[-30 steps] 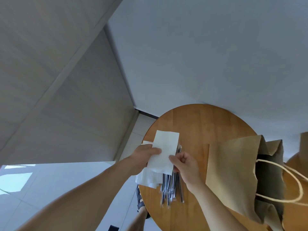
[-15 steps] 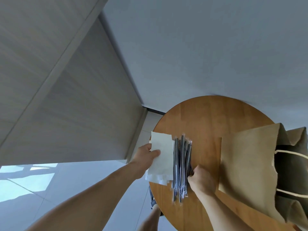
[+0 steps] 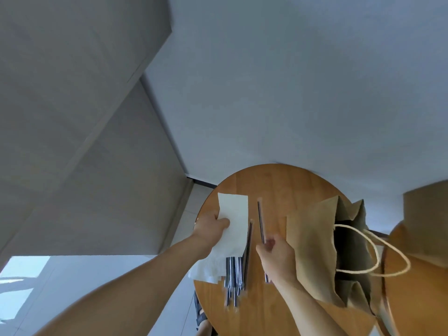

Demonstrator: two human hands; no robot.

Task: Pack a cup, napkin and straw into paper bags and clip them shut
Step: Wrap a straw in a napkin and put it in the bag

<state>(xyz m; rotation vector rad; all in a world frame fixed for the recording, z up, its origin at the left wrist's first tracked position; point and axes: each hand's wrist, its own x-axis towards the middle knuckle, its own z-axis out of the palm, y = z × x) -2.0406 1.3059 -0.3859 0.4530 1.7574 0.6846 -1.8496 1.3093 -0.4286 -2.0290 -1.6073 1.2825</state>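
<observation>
My left hand (image 3: 211, 229) pinches a white folded napkin (image 3: 236, 221) above the left edge of the round wooden table (image 3: 278, 187). My right hand (image 3: 278, 257) holds one wrapped dark straw (image 3: 260, 219) lifted off the table, its tip pointing away from me. Between the hands lies a pile of several wrapped straws (image 3: 234, 275). Just right of my right hand an open brown paper bag (image 3: 312, 251) with cord handles (image 3: 368, 251) lies on its side, mouth facing right. No cup is in view.
A stack of white napkins (image 3: 206, 267) hangs over the table's left edge under the held napkin. A second brown bag (image 3: 426, 221) shows at the right border. Grey walls rise behind the table; pale floor lies to the left.
My right hand left the napkin, reached into the straw pile and has lifted one straw out of it. The left hand keeps the napkin throughout.
</observation>
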